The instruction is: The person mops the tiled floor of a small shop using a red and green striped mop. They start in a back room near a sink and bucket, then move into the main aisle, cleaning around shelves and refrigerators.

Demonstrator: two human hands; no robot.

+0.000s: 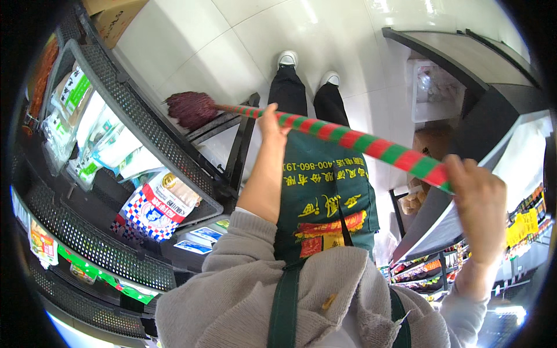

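A long pole (370, 145) with red and green spiral stripes crosses in front of my body. At its far left end is a bushy dark-red fibre head (192, 109), of a mop or a duster; I cannot tell which. My left hand (272, 124) is closed around the pole partway along it, nearer to the head. My right hand (476, 200), slightly blurred, grips the upper end. The head shows beside a black metal frame (222, 124) at the shelf's foot; whether it touches the floor is unclear. A dark green apron (328, 182) with printed writing covers my front.
On the left stand black perforated shelves (148, 126) with bagged goods, including a red, white and blue bag (159, 206). Cardboard boxes (113, 19) sit at upper left. To the right are a dark counter (489, 117) and a white plastic bin (435, 91). Pale tiles (256, 39) cover the floor.
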